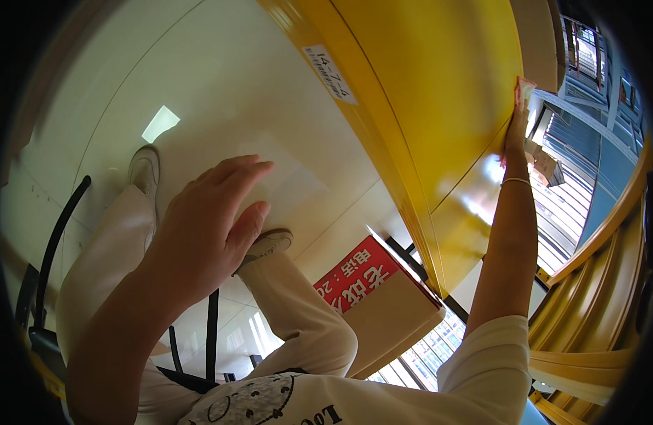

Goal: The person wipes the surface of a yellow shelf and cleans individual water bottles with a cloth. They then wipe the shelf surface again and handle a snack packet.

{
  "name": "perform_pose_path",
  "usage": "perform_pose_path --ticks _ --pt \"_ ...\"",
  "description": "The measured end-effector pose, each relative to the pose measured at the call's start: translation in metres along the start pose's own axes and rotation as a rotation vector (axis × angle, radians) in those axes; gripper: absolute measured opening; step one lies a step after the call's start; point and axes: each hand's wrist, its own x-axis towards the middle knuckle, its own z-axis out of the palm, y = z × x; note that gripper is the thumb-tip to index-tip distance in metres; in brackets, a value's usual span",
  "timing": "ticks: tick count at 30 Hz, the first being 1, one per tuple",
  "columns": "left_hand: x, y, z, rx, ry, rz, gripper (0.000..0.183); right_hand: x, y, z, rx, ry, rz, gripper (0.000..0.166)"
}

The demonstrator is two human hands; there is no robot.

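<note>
My right hand (516, 130) reaches up along the right side, its arm stretched out. It holds a pink and white cloth (525, 90) against the far edge of a glossy yellow metal shelf panel (443, 79). The cloth sticks out past the fingertips, and a bit of pink shows near the wrist. A thin bracelet (515, 181) circles that wrist. My left hand (215, 223) hangs in the air over the pale floor, back side up. Its fingers are slightly bent, the thumb stands apart, and nothing is in it.
A label (329, 74) with writing is stuck on the yellow panel's front edge. Below stands a cardboard box (395, 313) with a red printed side. Black curved metal legs (55, 244) rise beside my legs. Ribbed yellow shelving (597, 287) and small cartons (546, 166) are at the right.
</note>
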Motion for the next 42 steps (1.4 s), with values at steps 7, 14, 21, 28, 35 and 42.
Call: perform_pose_path --ticks 7,14,21,28,35,42 --pt "0.003 0.003 0.01 0.013 -0.046 0.016 0.032 -0.016 -0.007 -0.007 0.057 -0.01 0.094 0.054" --pt "-0.004 0.007 0.013 0.007 -0.072 0.074 0.031 -0.115 0.004 -0.012 0.285 -0.023 0.207 0.059" --pt "-0.012 0.012 0.04 -0.023 -0.095 0.16 0.029 -0.243 -0.05 -0.025 -0.007 -0.033 0.187 0.045" --pt "-0.024 0.014 0.052 -0.009 -0.2 0.188 0.029 -0.268 -0.143 -0.077 0.625 -0.225 0.735 0.058" --pt "-0.028 0.018 0.056 -0.024 -0.194 0.21 0.029 -0.339 -0.111 -0.038 0.004 -0.047 0.028 0.049" --pt "-0.022 0.014 0.065 -0.041 -0.185 0.13 0.028 -0.242 -0.063 -0.026 0.019 -0.072 0.03 0.049"
